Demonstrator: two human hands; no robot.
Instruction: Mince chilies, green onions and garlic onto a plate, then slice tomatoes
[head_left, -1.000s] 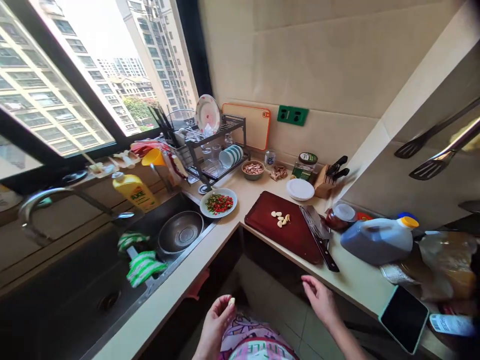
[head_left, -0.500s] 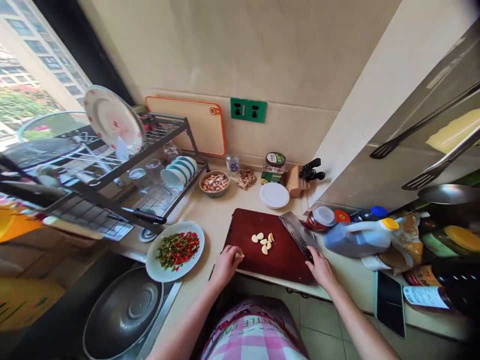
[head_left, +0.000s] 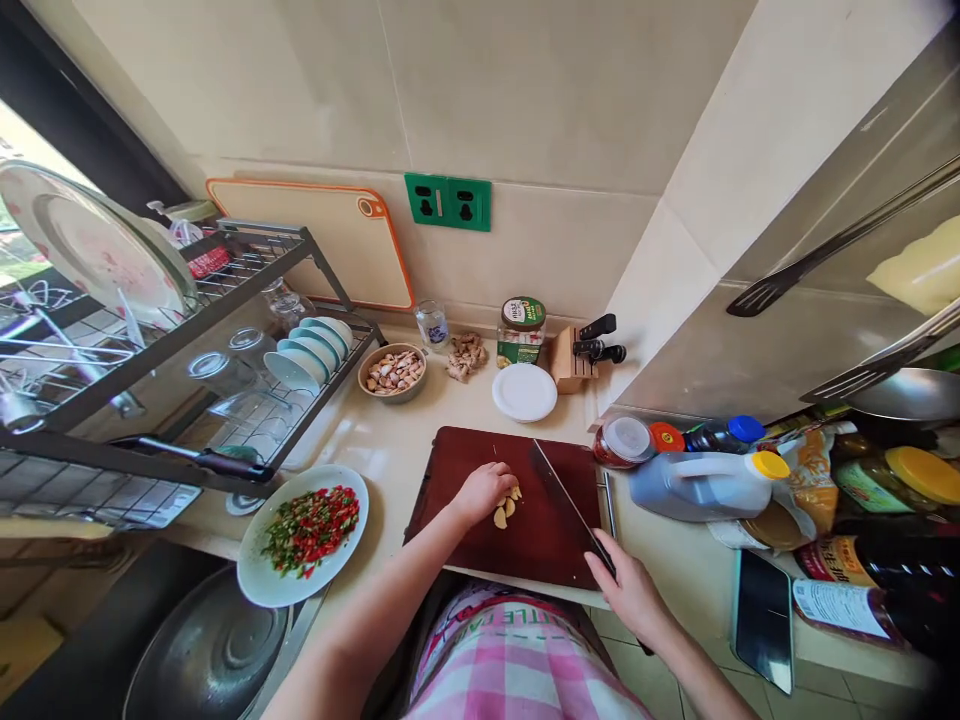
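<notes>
A dark red cutting board (head_left: 480,550) lies before me with garlic cloves (head_left: 501,517) near its middle. My left hand (head_left: 484,492) is over them, fingers curled down and closed around part of the group, so some cloves are hidden. In my right hand (head_left: 630,590), at the board's front right, is the black handle of a cleaver (head_left: 564,497). Its blade slants up and to the left over the board, apart from the cloves and seen nearly edge-on.
Left of the board is a plate of chopped red and green peppers (head_left: 311,530). Behind stand a bowl of garlic (head_left: 392,372), ginger (head_left: 466,357), a white plate (head_left: 524,392) and a knife block (head_left: 571,360). Bottles and a jug (head_left: 694,487) crowd the right; a phone (head_left: 763,620) lies in front.
My left hand has moved from the board's left edge onto the cloves in the middle. The cleaver has left its flat position at the right, turned more upright and come left. The view has shifted.
</notes>
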